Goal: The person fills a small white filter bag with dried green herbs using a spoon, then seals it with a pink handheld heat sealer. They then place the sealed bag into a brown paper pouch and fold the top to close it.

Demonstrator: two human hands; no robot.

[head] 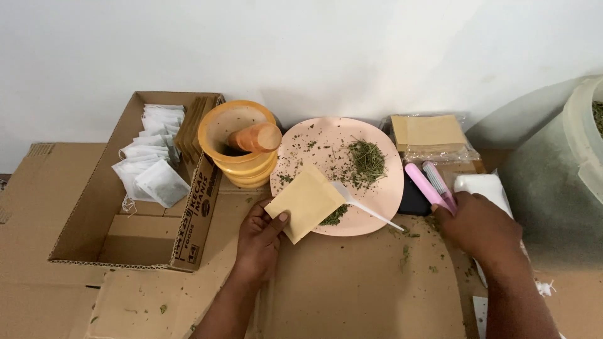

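My left hand grips a small tan paper pouch by its lower corner, tilted over the near edge of a pink plate. The plate carries scattered dried green herbs and a white plastic spoon lying on its near rim. My right hand rests to the right of the plate, fingers closed around the lower end of a pink handheld tool that lies over a dark object.
An orange mortar with a pestle stands left of the plate. An open cardboard box holds white filter bags and tan pouches. A clear packet of tan pouches lies behind. A large translucent container stands right. Flattened cardboard covers the surface.
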